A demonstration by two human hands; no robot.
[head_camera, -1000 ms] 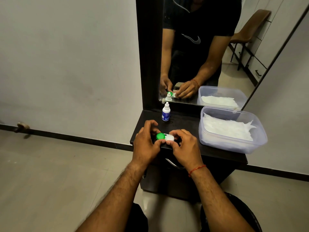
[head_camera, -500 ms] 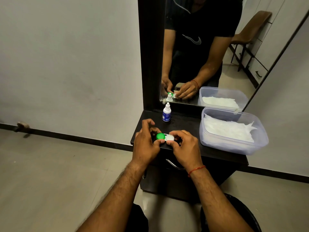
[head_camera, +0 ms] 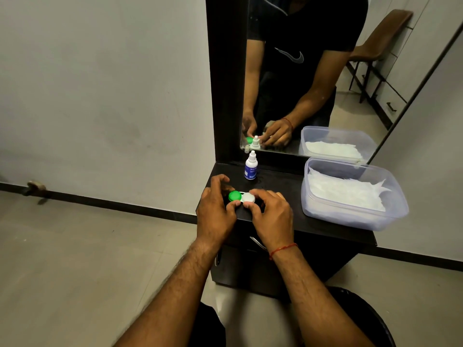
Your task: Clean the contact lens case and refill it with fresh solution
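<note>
Centre of frame, nearest: left hand (head_camera: 215, 209), fingers curled round the green end of the case; right hand (head_camera: 271, 216), fingertips pinching the white end.

Between them: contact lens case (head_camera: 241, 196), lying flat on the dark bench (head_camera: 280, 181) near its front left edge. Twin-well type, green cap (head_camera: 234, 195) and white cap (head_camera: 248, 197), both seated.

Status, judged: caps on, so either opening has not begun or closing is the last step; which one cannot be told. No wiping or pouring under way.

Behind: solution bottle (head_camera: 251, 166), upright, capped, apart from the case.

Right of frame: plastic tub (head_camera: 350, 216) holding white tissues (head_camera: 345, 191).

Farthest: mirror (head_camera: 313, 71).
</note>
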